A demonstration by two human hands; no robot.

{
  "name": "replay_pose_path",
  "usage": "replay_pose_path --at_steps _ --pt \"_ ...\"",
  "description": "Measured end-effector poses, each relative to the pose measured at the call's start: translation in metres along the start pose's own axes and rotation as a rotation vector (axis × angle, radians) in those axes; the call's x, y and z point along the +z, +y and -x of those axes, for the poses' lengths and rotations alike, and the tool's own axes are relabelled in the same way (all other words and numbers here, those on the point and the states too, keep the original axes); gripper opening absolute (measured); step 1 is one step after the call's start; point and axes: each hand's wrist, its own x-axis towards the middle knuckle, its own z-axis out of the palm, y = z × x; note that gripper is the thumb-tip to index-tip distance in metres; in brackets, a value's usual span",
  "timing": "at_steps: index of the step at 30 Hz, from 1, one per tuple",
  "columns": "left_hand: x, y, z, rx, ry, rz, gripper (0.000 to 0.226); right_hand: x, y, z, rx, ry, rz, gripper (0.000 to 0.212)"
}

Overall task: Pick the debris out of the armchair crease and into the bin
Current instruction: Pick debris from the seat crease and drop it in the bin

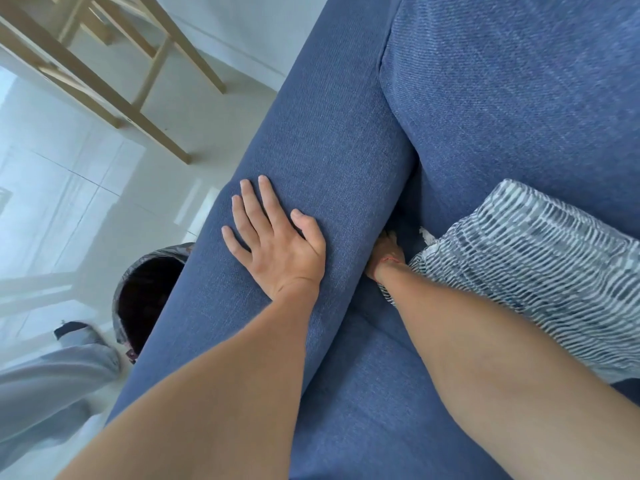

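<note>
My left hand (273, 233) rests flat on the blue armchair's armrest (322, 140), fingers straight and spread. My right hand (386, 252) is pushed down into the crease (401, 209) between the armrest and the seat cushion; its fingers are hidden in the gap. A small white scrap of debris (425, 234) lies by the crease just right of that hand, at the edge of the striped cushion. The bin (149, 292), lined with a dark bag, stands on the floor left of the armrest, partly hidden behind it.
A grey-and-white striped cushion (533, 268) lies on the seat, against my right forearm. Wooden furniture legs (114, 88) stand on the glossy white tile floor at upper left. A person's leg in grey trousers (48, 382) is at lower left beside the bin.
</note>
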Motion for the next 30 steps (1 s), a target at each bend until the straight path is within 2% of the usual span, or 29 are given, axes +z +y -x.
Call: replay_pose_path --at_steps 3,8,12,19,25,30 --pt "0.000 0.001 0.001 -0.002 0.003 -0.001 0.065 0.001 0.001 0.006 0.014 0.087 -0.096 0.037" --pt "0.000 -0.001 0.001 0.004 0.005 0.005 0.064 0.001 0.004 0.027 0.094 0.228 -0.304 0.036" --pt "-0.001 -0.002 0.001 0.011 0.007 0.027 0.062 0.006 0.006 0.043 0.069 0.293 -0.399 0.026" --pt "-0.016 -0.007 0.009 0.080 -0.025 0.100 0.061 -0.005 0.001 0.097 -0.078 0.354 -0.497 0.016" --pt "-0.049 -0.061 0.034 0.344 -0.168 0.122 0.057 -0.031 -0.020 0.153 -0.204 0.460 -0.599 0.020" --pt "-0.068 -0.118 0.058 0.299 -0.242 0.060 0.059 -0.052 -0.073 0.185 -0.421 0.503 -0.560 0.021"
